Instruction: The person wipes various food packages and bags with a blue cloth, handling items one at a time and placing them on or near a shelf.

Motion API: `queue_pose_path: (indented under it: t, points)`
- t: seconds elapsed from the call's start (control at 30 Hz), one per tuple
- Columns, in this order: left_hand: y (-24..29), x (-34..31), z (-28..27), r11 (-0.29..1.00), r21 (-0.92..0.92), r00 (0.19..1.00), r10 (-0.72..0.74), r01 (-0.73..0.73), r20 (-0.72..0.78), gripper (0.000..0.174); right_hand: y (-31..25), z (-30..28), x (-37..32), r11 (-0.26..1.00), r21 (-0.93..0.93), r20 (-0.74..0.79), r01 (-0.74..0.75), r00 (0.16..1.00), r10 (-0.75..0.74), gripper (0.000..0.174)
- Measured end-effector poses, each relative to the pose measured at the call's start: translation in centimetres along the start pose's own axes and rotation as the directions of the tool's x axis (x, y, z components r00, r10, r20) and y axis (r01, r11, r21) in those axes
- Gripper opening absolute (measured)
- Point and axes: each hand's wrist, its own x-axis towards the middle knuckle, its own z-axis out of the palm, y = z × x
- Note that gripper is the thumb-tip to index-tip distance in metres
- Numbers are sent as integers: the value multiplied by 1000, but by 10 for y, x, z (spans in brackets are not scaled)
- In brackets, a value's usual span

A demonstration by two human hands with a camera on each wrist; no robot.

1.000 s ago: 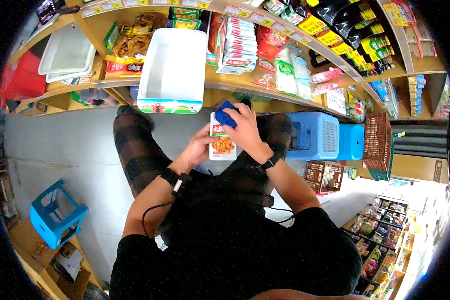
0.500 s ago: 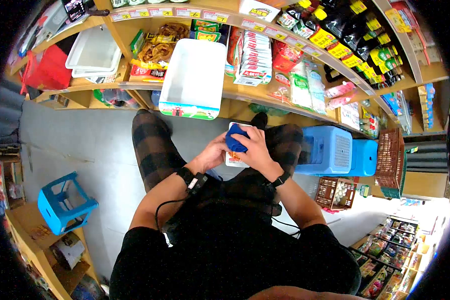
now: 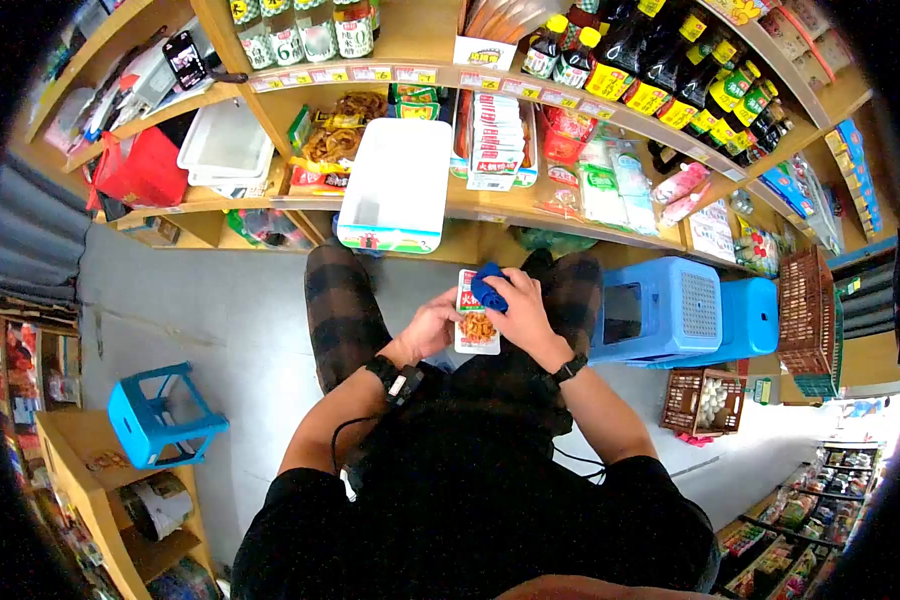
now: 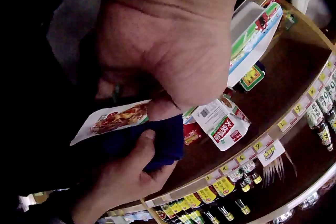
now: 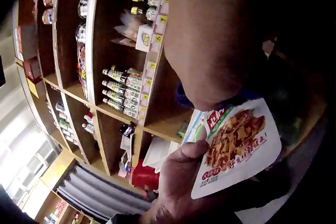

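Between the knees, my left hand (image 3: 433, 327) holds a flat white food packet (image 3: 478, 340) by its left edge, the thumb lying on its front. The packet has red lettering, a green band and a picture of brown food. My right hand (image 3: 526, 318) grips a bunched dark blue cloth (image 3: 487, 287) against the packet's upper end. In the left wrist view the cloth (image 4: 167, 140) covers part of the packet. The right wrist view shows the packet's printed lower face (image 5: 236, 145) uncovered, with the left thumb on it; the cloth is mostly hidden behind the right hand there.
A white plastic tub (image 3: 398, 180) juts from the shelf edge ahead. Beside it stands a carton of similar packets (image 3: 497, 140). Dark sauce bottles (image 3: 660, 70) line the upper shelf. Blue stools stand on both sides, one at left (image 3: 165, 415). A brown crate (image 3: 700, 400) sits at right.
Half a second ago the cloth covered the packet's middle; now it is at the upper end and the food picture shows. The head view has shifted, with more of the upper shelf visible.
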Motion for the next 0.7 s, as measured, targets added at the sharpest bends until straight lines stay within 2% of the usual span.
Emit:
queue_pose_path:
  t: [0.1, 0.13, 0.17, 0.23, 0.27, 0.3, 0.37, 0.43, 0.47, 0.5, 0.6, 0.7]
  points:
    - [8, -2, 11, 1000, -20, 997, 12, -13, -81, 62, -9, 1, 6, 1000, -3, -5, 31, 1000, -31, 50]
    - [9, 0, 9, 998, -28, 998, 50, -51, -33, 54, -11, 2, 7, 998, -6, -4, 60, 998, -60, 49]
    - [9, 0, 6, 998, -38, 998, 45, -46, -33, 54, -13, 2, 9, 999, -9, 4, 54, 999, -54, 49]
    - [13, 3, -2, 954, -298, 1000, -17, 16, -1, 55, -16, 0, 13, 989, -14, 95, 148, 985, -146, 49]
    - [12, 7, -4, 947, -319, 1000, 12, -18, -21, 58, -22, -3, 15, 985, -13, 136, 171, 976, -168, 48]
    - [10, 12, -8, 957, -286, 994, 12, -43, -111, 61, -24, -4, 17, 971, -47, 139, 234, 964, -226, 46]
    - [14, 21, -10, 949, -315, 998, -23, 3, -59, 67, -23, 0, 18, 963, -51, 138, 264, 957, -255, 45]
    - [13, 26, -13, 953, -303, 1000, -5, -2, -21, 65, -22, 1, 21, 968, -20, 184, 252, 952, -244, 43]
    - [11, 28, -13, 946, -322, 998, 13, -31, -59, 59, -21, 0, 23, 969, -21, 190, 246, 953, -237, 41]
    - [8, 32, -18, 944, -331, 999, 1, -17, -49, 59, -19, 0, 24, 972, -31, 196, 233, 955, -223, 41]
    - [10, 36, -17, 958, -287, 987, -48, 2, -154, 52, -12, 3, 29, 981, 5, 165, 193, 968, -191, 41]
    - [7, 46, -25, 959, -283, 995, -24, -4, -96, 53, -6, 5, 31, 990, -4, 137, 139, 981, -137, 42]
